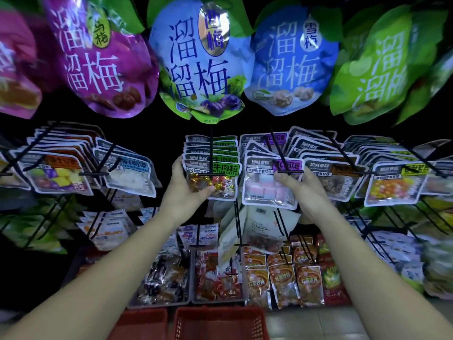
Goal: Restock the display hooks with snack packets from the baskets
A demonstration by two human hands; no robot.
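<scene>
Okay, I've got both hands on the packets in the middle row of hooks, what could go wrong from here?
1. Your left hand grips the green-label packets near the front end of their hook. A tug could slide several off toward the trays below.
2. Your right hand pinches the purple-label packet by its upper edge at the tip of the neighbouring hook. It may slip off and drop.

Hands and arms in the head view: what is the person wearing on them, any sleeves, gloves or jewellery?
Nothing worn shows. The left hand and right hand are ungloved; both forearms are bare to the frame's edge, with no sleeve, watch or bracelet. Most fingers are hidden, so rings cannot be ruled out.
</scene>
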